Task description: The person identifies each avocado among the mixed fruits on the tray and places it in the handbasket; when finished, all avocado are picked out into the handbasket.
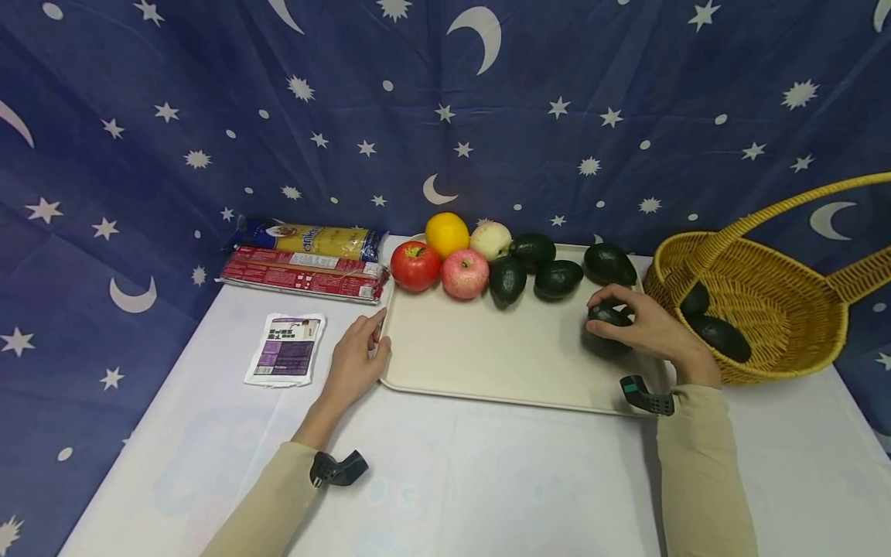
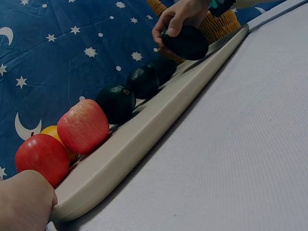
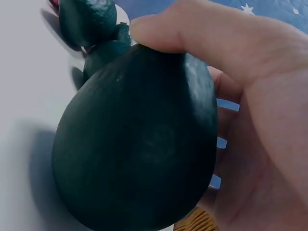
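Head view: I have the right hand (image 1: pixel 647 329) clamped on an avocado (image 3: pixel 134 144) above the tray (image 1: pixel 480 356), near the basket (image 1: pixel 786 294); the left hand (image 1: pixel 356 357), fingers loosely apart, touches the left rim, with open room between. White counter (image 1: pixel 501 487), starry backdrop (image 1: pixel 411 147).
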Demonstrator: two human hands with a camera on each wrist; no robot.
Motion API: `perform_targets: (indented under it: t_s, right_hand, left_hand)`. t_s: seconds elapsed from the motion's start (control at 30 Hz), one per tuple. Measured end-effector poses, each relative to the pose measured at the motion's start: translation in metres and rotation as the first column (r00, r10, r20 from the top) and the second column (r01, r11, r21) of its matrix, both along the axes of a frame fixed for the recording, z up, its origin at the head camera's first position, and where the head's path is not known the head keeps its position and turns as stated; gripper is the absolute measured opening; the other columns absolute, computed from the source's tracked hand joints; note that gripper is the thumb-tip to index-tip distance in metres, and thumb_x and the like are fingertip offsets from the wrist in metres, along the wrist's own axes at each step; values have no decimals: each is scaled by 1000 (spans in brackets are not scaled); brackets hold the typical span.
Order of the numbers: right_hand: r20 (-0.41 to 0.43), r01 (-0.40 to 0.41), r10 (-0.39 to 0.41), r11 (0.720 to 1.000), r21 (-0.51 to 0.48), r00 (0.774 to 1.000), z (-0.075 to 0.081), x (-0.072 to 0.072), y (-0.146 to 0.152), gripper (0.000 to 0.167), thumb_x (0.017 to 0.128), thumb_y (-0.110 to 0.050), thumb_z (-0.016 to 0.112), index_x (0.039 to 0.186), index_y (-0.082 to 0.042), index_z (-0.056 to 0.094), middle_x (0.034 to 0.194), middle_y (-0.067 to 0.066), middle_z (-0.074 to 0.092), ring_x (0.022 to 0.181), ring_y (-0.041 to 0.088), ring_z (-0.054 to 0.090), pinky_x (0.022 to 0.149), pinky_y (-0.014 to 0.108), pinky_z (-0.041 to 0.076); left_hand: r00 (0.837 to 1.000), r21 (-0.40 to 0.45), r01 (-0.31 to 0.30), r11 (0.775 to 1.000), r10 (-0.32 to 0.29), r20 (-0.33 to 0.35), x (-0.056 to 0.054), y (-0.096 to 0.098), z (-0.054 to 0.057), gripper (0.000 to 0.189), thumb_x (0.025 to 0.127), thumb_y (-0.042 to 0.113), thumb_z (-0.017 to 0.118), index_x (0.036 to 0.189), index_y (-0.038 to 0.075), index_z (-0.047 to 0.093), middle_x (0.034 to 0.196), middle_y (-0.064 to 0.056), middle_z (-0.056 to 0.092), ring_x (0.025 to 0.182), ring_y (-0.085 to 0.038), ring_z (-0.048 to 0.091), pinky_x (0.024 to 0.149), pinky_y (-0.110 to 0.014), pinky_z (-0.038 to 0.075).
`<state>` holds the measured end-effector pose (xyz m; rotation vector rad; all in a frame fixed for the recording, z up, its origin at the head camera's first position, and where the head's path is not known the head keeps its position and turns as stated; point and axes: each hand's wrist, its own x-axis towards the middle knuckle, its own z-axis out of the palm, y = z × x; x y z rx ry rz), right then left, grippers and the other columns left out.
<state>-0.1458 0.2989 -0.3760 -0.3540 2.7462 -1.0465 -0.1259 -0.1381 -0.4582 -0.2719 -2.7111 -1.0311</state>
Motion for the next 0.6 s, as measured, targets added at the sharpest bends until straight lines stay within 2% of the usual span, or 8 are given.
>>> perform_targets:
  t_s: [0.13, 0.27, 0.47, 0.6]
  right_hand:
    - [-43, 25, -24, 1000, 14, 999, 4, 2, 0, 38, 82, -37, 71, 112, -16, 60, 117, 2, 59, 105, 15, 49, 91, 43, 38]
    - [-70, 20, -19, 1000, 15, 997, 9, 4, 2, 39, 83, -36, 71, 115, -16, 60, 117, -2, 59, 107, 13, 50, 93, 42, 40]
    - [-13, 60, -60, 998, -15, 998, 21, 10, 6, 52, 82, -43, 69, 126, -19, 54, 125, -1, 53, 119, 21, 47, 100, 49, 36]
    - [-12, 79, -79, 997, -22, 997, 28, 14, 9, 49, 84, -44, 66, 126, -23, 55, 125, -1, 49, 121, 24, 44, 101, 54, 34]
  left_hand:
    - [1000, -1, 1, 1000, -1, 0, 0, 0, -1, 48, 86, 10, 57, 133, 3, 53, 80, -3, 48, 71, -13, 42, 63, -27, 33]
    - [1000, -1, 3, 1000, -3, 0, 0, 0, 0, 48, 86, 10, 57, 133, 3, 53, 80, -3, 48, 71, -13, 43, 63, -27, 33]
    - [1000, -2, 4, 1000, -4, -3, -1, 0, -1, 48, 86, 10, 57, 133, 3, 52, 80, -3, 48, 71, -14, 43, 63, -27, 34]
    - [1000, -2, 6, 1000, -6, -3, -1, 0, -1, 48, 86, 10, 57, 133, 3, 52, 80, -3, 48, 71, -14, 43, 63, -27, 34]
